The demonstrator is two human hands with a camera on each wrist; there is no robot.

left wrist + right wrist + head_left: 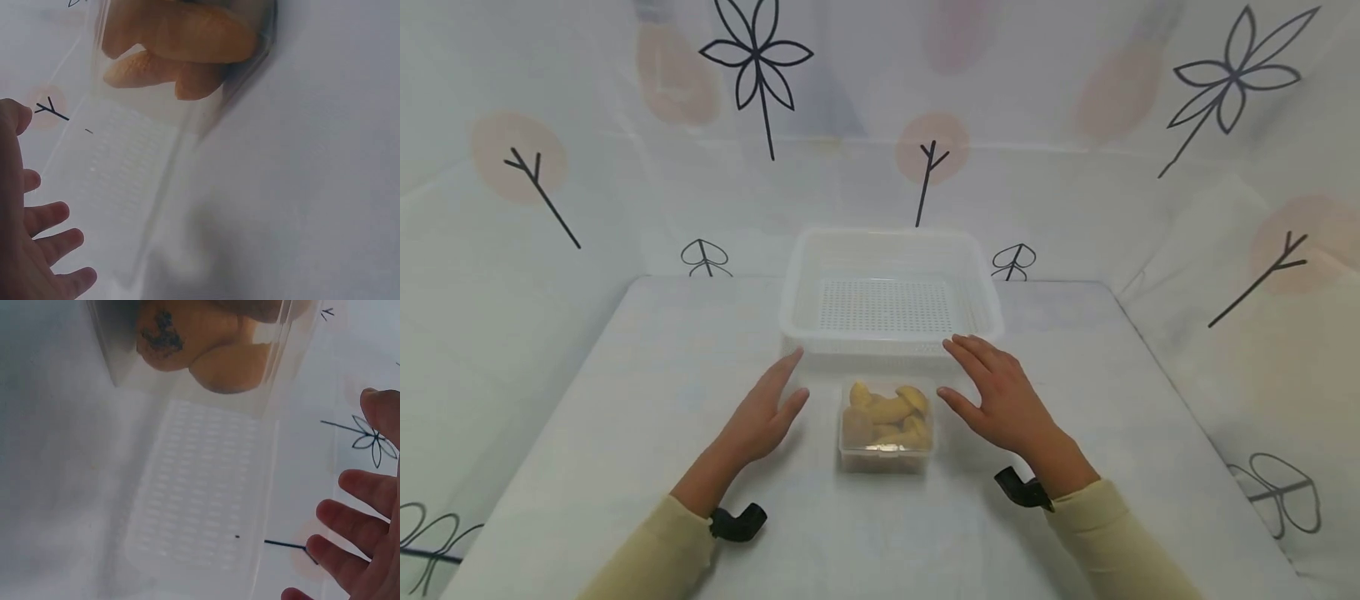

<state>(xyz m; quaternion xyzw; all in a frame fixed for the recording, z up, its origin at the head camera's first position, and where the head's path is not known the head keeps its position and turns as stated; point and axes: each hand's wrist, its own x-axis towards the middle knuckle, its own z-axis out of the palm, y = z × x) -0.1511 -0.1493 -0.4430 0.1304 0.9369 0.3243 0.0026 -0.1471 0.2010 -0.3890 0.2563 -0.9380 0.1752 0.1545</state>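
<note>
A clear plastic box stands on the table between the two hands, filled with several elongated, rounded yellow mango-like pieces. In the right wrist view one of these pieces carries a dark patch. To the left of the box hovers my left hand, fingers extended and thumb apart, holding nothing. My right hand is spread on the other side, also with nothing in it, its thumb tip closest to the box. Both wrist views show a gap between hand and box.
Behind the box is a white rectangular basket with a perforated bottom, its near edge just beyond the fingertips. A white cloth covers the table. Patterned sheets with flower and leaf drawings hang at the back and sides.
</note>
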